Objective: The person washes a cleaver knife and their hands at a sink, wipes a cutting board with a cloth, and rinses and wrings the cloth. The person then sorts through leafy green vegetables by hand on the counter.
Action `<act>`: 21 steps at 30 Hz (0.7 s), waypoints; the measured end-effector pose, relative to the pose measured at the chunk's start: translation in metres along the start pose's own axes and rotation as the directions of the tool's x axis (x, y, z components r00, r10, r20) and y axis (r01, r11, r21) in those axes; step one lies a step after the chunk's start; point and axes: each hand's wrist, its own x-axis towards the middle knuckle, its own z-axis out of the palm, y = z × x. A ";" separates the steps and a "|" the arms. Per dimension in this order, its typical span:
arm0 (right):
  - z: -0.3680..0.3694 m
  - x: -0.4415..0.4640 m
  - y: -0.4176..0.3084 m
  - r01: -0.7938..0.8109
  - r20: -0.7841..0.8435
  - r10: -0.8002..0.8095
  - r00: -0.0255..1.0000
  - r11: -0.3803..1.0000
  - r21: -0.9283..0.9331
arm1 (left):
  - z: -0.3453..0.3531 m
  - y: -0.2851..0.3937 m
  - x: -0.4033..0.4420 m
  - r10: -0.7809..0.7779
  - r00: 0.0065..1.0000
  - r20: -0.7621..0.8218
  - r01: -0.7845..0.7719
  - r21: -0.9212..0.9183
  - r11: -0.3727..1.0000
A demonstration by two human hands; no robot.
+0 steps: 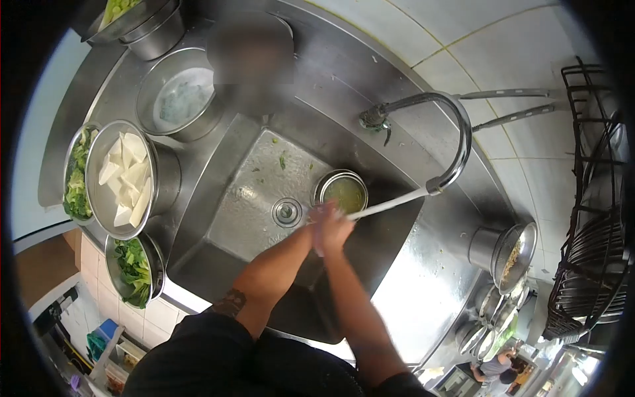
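Your grip brings both bare hands, the left hand (319, 231) and the right hand (339, 229), together over the sink; they are blurred, so whether the fingers clamp on anything, you cannot tell from this view. Around the sink (241, 212) runs the steel tabletop (420, 291), bright along the sink's right side. Rising beyond the sink's far right edge, the faucet (465, 132) arches back over it and sends a water stream (390, 202) down to your hands. Left of the sink you have a deep pot (169, 178) of white slabs (134, 175), with a pot (200, 124) of cloudy water farther back and a bowl (156, 264) of leafy greens (132, 264) nearer you. Inside the sink, toward its right wall, nested metal containers (319, 188) stand just beyond your hands, greenish liquid (345, 192) within; whether you touch their near rim is hidden. Left of them, on the sink's floor, sits the round drain (287, 212), and smallest are the green scraps (282, 160) lying toward the sink's far side.
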 end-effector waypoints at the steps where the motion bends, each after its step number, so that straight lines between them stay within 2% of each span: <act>1: 0.018 0.030 0.046 0.011 -0.134 0.038 0.990 0.937 0.349 | 0.019 -0.009 -0.004 0.053 0.992 -0.117 -0.045 0.070 0.997; 2: 0.036 0.060 0.092 0.117 -0.266 0.076 0.961 0.761 0.638 | 0.038 -0.018 -0.016 0.102 0.965 -0.241 -0.070 0.138 0.988; 3: 0.015 0.059 0.080 -0.037 -0.159 0.168 0.973 0.791 0.611 | 0.044 -0.023 -0.024 0.126 0.951 -0.284 -0.084 0.158 0.984; 4: 0.027 0.055 0.089 -0.018 -0.167 0.141 0.976 0.812 0.583 | 0.043 -0.020 -0.029 0.130 0.950 -0.285 -0.089 0.152 0.984; 5: 0.039 0.050 0.100 0.002 -0.175 0.114 0.978 0.832 0.555 | 0.036 -0.008 -0.034 0.117 0.968 -0.220 -0.098 0.096 0.991; 6: 0.051 0.045 0.109 0.022 -0.183 0.087 0.979 0.850 0.526 | 0.017 -0.002 -0.026 0.105 0.994 -0.018 -0.106 -0.142 0.984; 8: 0.047 0.023 0.088 -0.025 -0.187 0.124 0.975 0.888 0.459 | 0.010 0.008 -0.006 0.136 0.974 0.178 -0.064 -0.362 0.930; 9: 0.043 0.023 0.093 -0.068 -0.160 0.147 0.976 0.904 0.421 | 0.018 0.006 0.001 0.132 0.991 -0.017 -0.133 -0.076 0.988; 10: 0.027 0.040 0.096 -0.133 -0.085 0.186 0.979 0.895 0.425 | 0.025 0.008 0.005 0.190 0.961 -0.200 -0.144 0.225 0.964; 11: 0.012 0.062 0.098 -0.189 -0.015 0.215 0.976 0.885 0.427 | 0.040 0.023 -0.036 0.100 0.974 -0.205 -0.057 0.204 0.977; 12: -0.019 0.065 0.077 -0.248 0.080 0.260 0.962 0.714 0.655 | 0.041 0.040 -0.069 0.105 0.974 -0.200 -0.063 0.208 0.976; 13: -0.030 0.080 0.076 -0.348 0.158 0.342 0.926 0.618 0.704 | 0.033 0.054 -0.099 0.059 0.998 0.006 -0.059 0.063 0.996; 14: -0.038 0.092 0.074 -0.438 0.239 0.408 0.881 0.513 0.738 | 0.015 0.058 -0.096 0.026 0.994 0.106 -0.030 0.035 0.999; 15: -0.035 0.085 0.069 -0.343 0.229 0.258 0.939 0.630 0.697 | -0.003 0.061 -0.092 -0.007 0.979 0.205 0.004 0.014 1.000; 16: -0.022 0.067 0.065 -0.231 0.229 0.104 0.968 0.727 0.646 | -0.011 0.052 -0.081 0.001 0.976 0.216 -0.004 0.012 1.000; 17: -0.002 0.041 0.054 0.043 0.051 -0.077 0.996 0.874 0.483 | -0.017 0.038 -0.072 0.013 0.944 0.329 0.017 -0.087 0.996; 18: 0.017 0.011 0.036 0.305 -0.081 -0.294 0.952 0.918 0.255 | -0.026 0.026 -0.052 0.040 0.899 0.436 0.045 -0.182 0.982; 20: 0.012 -0.060 -0.025 0.346 -0.169 -0.304 0.938 0.863 0.369 | -0.066 -0.010 0.029 0.285 0.875 0.392 -0.253 -0.132 0.958; 21: 0.011 -0.054 -0.024 0.336 -0.178 -0.289 0.941 0.867 0.367 | -0.088 -0.027 0.035 0.262 0.905 0.336 -0.300 0.065 0.952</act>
